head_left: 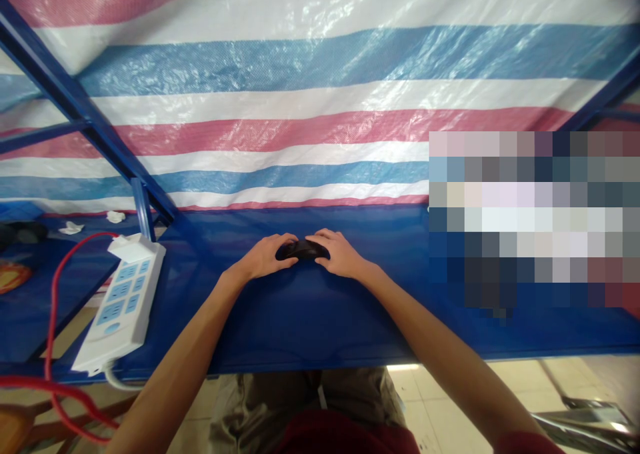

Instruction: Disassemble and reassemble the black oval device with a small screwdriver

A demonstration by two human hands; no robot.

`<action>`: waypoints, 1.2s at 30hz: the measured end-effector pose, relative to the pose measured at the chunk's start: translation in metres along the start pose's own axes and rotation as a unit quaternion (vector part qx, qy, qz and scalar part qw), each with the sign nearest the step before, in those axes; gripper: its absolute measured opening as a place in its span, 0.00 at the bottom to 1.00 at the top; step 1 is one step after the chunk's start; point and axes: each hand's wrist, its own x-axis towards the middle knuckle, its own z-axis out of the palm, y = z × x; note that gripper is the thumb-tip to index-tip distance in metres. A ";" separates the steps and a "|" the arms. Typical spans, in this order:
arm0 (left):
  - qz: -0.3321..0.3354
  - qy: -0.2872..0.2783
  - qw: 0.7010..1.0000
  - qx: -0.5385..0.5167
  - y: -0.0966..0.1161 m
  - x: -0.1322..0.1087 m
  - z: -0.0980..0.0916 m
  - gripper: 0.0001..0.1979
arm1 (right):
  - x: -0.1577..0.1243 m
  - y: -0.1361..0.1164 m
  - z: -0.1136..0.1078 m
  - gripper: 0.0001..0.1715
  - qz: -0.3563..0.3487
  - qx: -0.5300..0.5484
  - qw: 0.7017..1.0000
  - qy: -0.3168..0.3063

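A small black, elongated object with a rounded, glossy surface (304, 249) is on or just above the blue tabletop (310, 321), near its middle. I cannot make out its exact kind. My left hand (267, 255) is closed around its left end, thumb at the near side and fingers at the far side. At the opposite end, my right hand (341, 253) grips it in much the same way. The fingers cover both ends, so only the middle part shows.
A white power strip (125, 307) with blue sockets and a plugged-in adapter stands at the left, along with a red cable (53, 307). Blue metal posts (90, 121) frame a striped plastic sheet (280, 134) behind. Crumpled white scraps (116, 217) lie far left. The right side is blurred out.
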 end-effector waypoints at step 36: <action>0.057 0.022 0.995 0.082 0.010 0.004 0.014 0.27 | 0.006 0.014 -0.010 0.26 0.299 -0.149 0.941 0.055</action>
